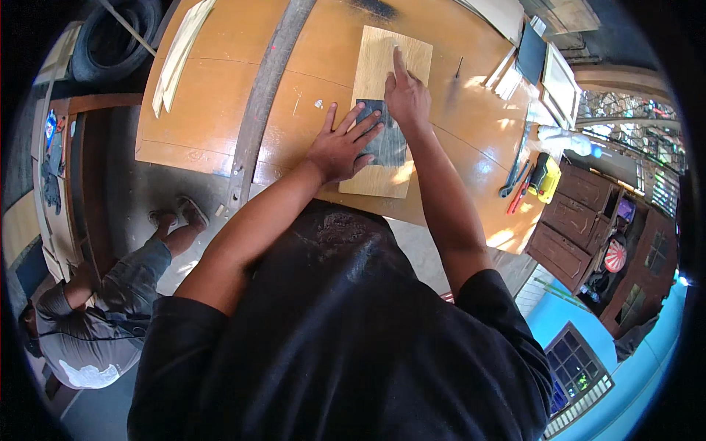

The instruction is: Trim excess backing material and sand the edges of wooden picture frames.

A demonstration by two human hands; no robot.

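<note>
A rectangular wooden board [376, 62] with visible grain lies lengthwise away from me near the front edge of the orange-brown table. Across its middle is a dark grey rectangular sheet [393, 147]; its exact material I cannot tell. My left hand [342, 147] rests with fingers spread, its palm by the board's left edge and fingertips over the dark sheet. My right hand [409, 95] is over the board's far half. Its index finger is stretched out, the tip at the bare wood near the far end, while the other fingers curl under. Nothing shows in either hand.
A long grey beam [266, 95] crosses the table on the left, with thin wood strips [180, 55] beyond it. At right lie pliers [520, 192], a yellow-black tool [546, 176] and a plastic bottle [566, 140]. Another person [95, 323] sits at lower left.
</note>
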